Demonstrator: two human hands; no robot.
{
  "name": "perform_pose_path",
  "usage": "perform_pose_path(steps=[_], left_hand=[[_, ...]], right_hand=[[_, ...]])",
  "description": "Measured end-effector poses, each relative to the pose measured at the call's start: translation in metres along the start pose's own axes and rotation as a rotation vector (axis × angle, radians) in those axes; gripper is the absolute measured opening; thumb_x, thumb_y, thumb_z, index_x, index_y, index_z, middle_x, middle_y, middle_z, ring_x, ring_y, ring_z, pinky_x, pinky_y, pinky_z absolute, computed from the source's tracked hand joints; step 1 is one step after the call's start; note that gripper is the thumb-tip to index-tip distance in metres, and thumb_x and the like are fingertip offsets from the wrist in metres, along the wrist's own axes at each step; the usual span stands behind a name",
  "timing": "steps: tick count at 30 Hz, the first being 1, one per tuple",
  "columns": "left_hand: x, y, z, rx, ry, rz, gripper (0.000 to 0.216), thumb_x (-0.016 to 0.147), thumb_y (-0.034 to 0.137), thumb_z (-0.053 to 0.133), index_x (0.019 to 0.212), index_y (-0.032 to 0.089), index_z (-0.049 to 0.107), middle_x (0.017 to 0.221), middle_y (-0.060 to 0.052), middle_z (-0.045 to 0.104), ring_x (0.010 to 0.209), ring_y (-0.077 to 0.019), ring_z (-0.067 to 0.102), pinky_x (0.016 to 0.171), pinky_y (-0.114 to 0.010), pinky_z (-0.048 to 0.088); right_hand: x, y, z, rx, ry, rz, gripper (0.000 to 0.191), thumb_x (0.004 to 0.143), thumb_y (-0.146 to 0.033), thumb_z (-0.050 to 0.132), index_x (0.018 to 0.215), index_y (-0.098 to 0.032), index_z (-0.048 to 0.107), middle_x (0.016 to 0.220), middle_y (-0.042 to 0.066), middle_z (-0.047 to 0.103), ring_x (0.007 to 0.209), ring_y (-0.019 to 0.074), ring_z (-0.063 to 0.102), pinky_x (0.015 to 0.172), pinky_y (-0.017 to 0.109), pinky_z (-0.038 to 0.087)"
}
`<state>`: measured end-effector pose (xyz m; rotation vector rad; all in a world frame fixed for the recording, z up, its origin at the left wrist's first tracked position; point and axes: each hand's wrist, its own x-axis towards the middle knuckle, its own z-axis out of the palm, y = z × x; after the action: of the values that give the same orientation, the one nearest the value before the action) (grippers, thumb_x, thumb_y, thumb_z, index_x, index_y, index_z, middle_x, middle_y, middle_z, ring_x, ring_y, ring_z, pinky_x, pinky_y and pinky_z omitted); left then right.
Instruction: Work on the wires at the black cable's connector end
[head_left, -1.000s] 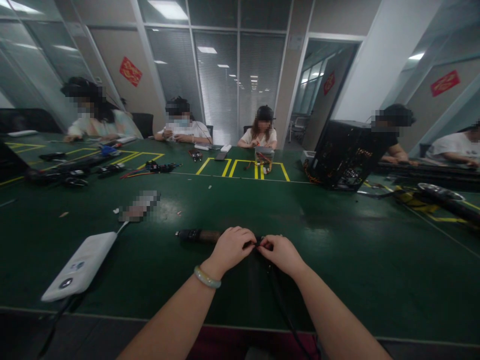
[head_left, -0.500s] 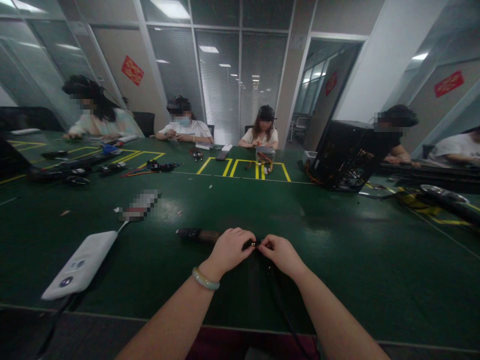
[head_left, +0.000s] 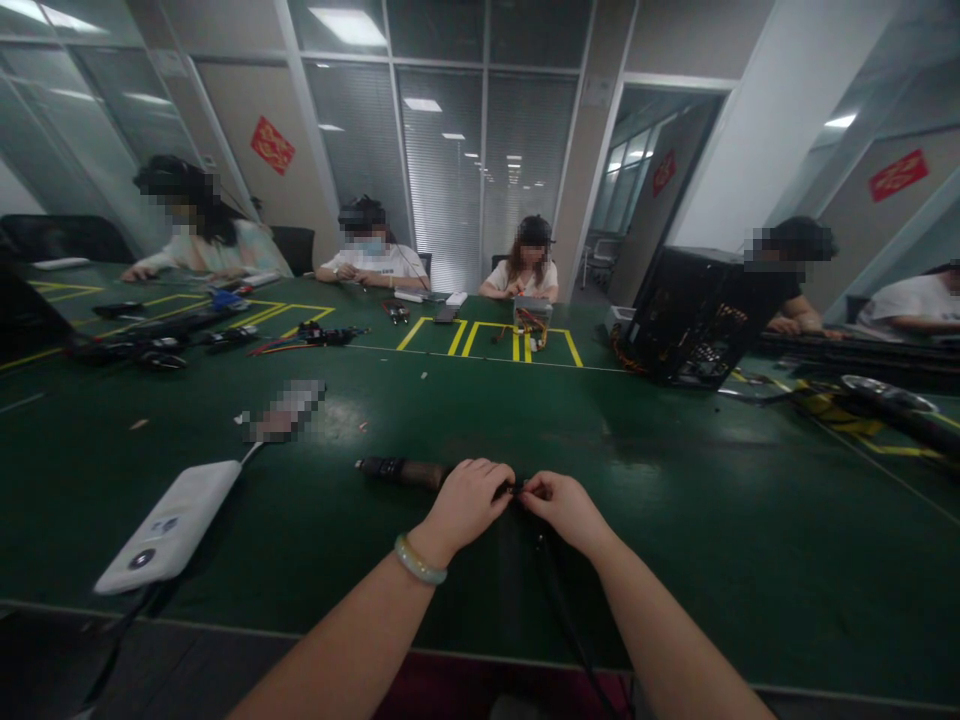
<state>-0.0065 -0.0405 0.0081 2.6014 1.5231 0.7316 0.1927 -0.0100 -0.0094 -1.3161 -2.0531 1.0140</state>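
A dark cylindrical tool (head_left: 409, 472), which looks like an electric screwdriver, lies on the green table with its narrow metal tip to the left. My left hand (head_left: 474, 495), a pale bangle on its wrist, is closed over the tool's right end. Thumb and fingertips of my right hand (head_left: 559, 505) pinch a small dark piece right beside the left fingertips; the fingers hide most of it. Below the hands, a black cable (head_left: 559, 590) runs down over the table's near edge. Whether the cable joins the pinched piece, I cannot tell.
To the left lies a white power bank (head_left: 171, 525), wired to a blurred-out device (head_left: 285, 412). Dark cables and parts (head_left: 161, 340) spread at the far left. A black computer case (head_left: 679, 315) stands at the right back, near a power supply (head_left: 532, 312). Several people sit across the table.
The view has shifted slightly, so the scene sits a little lower and to the right. Both hands stay at the tool's end; the brass glint between them shows less.
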Motion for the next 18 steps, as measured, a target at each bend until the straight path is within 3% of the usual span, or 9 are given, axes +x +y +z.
perform_pose_path(steps=[18], left_hand=[[-0.0039,0.0018,-0.0044,-0.028,-0.012,0.001,0.011,0.084,0.014,0.06,0.092,0.022,0.059,0.095,-0.001,0.063,0.095,-0.0196,0.056,0.086,-0.034,0.04]], right_hand=[[-0.0004,0.0005,0.0016,-0.033,0.018,-0.056,0.01,0.083,-0.027,0.063,0.084,-0.018,0.068,0.078,-0.001,0.07,0.071,0.0151,0.063,0.063,0.022,0.043]])
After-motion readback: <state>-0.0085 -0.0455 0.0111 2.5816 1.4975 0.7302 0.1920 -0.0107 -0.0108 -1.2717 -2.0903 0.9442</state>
